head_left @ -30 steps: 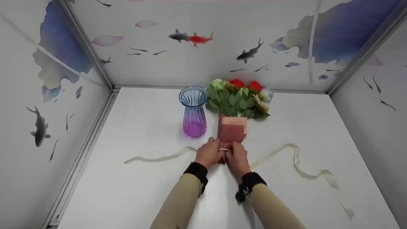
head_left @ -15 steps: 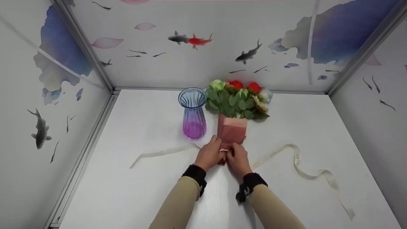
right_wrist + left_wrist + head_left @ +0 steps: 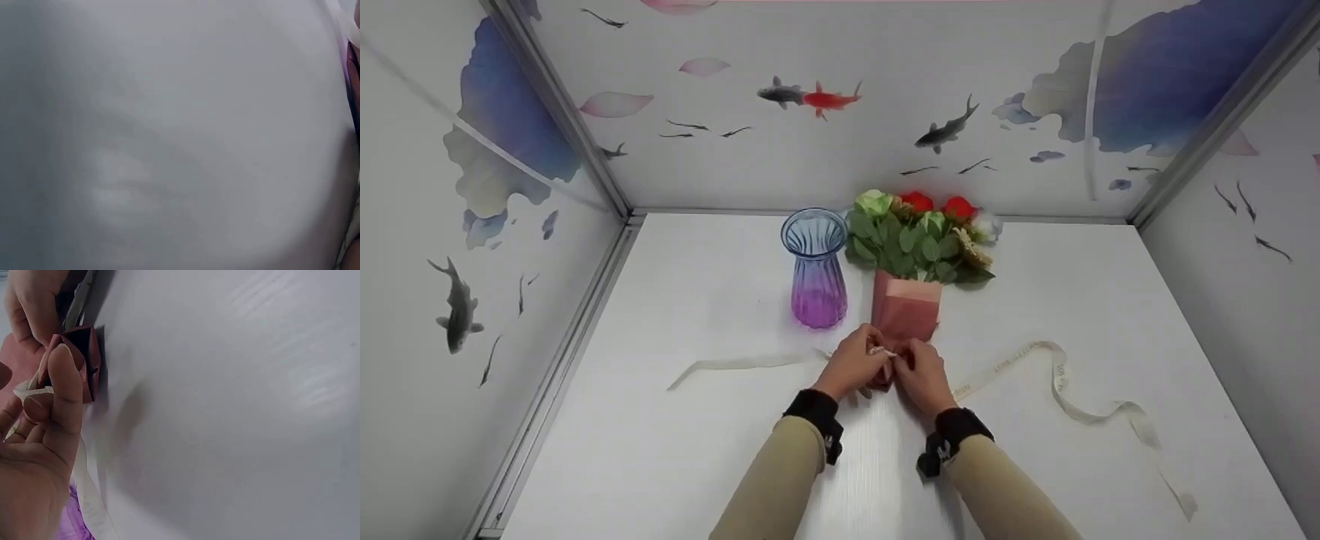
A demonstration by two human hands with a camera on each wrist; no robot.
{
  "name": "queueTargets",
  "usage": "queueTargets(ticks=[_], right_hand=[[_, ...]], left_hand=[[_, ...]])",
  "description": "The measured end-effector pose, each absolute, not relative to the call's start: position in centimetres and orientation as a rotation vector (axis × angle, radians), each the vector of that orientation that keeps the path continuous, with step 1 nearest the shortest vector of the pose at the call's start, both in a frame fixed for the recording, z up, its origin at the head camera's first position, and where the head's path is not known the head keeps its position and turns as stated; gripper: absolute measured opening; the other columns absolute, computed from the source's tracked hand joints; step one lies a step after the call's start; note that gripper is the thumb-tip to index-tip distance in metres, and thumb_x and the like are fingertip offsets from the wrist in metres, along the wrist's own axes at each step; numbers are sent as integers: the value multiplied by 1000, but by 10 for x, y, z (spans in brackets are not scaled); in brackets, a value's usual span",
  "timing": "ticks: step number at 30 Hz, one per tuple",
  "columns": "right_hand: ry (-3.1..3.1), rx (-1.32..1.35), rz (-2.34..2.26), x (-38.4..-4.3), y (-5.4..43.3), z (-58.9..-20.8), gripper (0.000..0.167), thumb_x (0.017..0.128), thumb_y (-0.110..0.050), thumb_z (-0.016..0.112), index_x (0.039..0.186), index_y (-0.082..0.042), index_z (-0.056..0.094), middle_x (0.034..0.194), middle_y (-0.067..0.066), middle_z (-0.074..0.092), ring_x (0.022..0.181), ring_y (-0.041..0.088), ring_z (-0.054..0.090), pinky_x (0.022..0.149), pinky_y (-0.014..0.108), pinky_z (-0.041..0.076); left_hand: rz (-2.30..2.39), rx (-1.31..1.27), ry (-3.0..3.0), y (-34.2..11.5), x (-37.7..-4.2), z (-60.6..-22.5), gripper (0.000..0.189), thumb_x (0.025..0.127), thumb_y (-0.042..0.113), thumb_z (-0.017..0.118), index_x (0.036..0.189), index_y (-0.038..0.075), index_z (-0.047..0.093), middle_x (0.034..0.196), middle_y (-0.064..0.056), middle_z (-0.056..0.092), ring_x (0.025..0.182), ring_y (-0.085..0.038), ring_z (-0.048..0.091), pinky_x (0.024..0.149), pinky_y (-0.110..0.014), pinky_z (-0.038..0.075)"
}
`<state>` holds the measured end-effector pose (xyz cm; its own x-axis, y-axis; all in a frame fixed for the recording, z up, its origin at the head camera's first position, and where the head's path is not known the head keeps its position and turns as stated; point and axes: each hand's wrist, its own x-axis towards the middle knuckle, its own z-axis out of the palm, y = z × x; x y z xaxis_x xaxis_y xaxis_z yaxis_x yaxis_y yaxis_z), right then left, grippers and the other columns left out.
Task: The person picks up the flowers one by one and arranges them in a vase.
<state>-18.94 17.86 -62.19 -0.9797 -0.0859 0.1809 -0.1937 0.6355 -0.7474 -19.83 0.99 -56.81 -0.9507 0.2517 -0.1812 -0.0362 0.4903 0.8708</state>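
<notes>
A bouquet (image 3: 911,244) with red and pale green roses lies on the table, its lower part in reddish-brown wrapping paper (image 3: 913,321). At the narrow end of the paper, my left hand (image 3: 851,365) pinches a cream ribbon (image 3: 32,390) between thumb and fingers. Opposite it, my right hand (image 3: 922,375) grips at the ribbon and gathered paper; its fingertips are partly hidden. The ribbon's short tail (image 3: 750,363) runs left, and its long printed tail (image 3: 1059,375) curls off to the right. In the left wrist view the paper's open bottom end (image 3: 84,354) shows.
A ribbed glass vase (image 3: 817,274), blue above and purple below, stands upright just left of the bouquet. White panels printed with fish border the white table (image 3: 690,450) at the back and sides. Mostly blurred tabletop (image 3: 197,129) fills the right wrist view.
My left fingers have shifted at the ribbon, and some now spread below the hand. The ribbon's left tail has slid and straightened a little. The right hand has hardly moved.
</notes>
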Motion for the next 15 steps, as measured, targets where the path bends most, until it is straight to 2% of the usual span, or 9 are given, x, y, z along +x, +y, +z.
queueTargets(ticks=[4,10,15], right_hand=[[-2761,246,1298,-190,182,-620,9,96,-11,69,89,-5,66,86,6,61,85,22,54,78,39,44],[-2832,206,1386,-192,185,-618,21,96,-23,73,82,-11,63,80,0,55,81,18,48,76,35,39],[-2877,192,1467,-191,187,-613,23,93,-21,73,79,-13,57,78,-2,50,77,16,46,72,33,36]], left_hand=[[1526,88,2449,9,-198,-567,28,97,19,57,120,4,62,112,-8,63,100,-21,63,76,-33,59],[1529,45,2489,9,-197,-568,27,98,12,52,118,2,67,117,-14,60,111,-28,60,94,-38,55],[1485,26,2468,11,-197,-572,27,94,3,54,117,2,68,121,-16,59,112,-29,61,86,-37,59]])
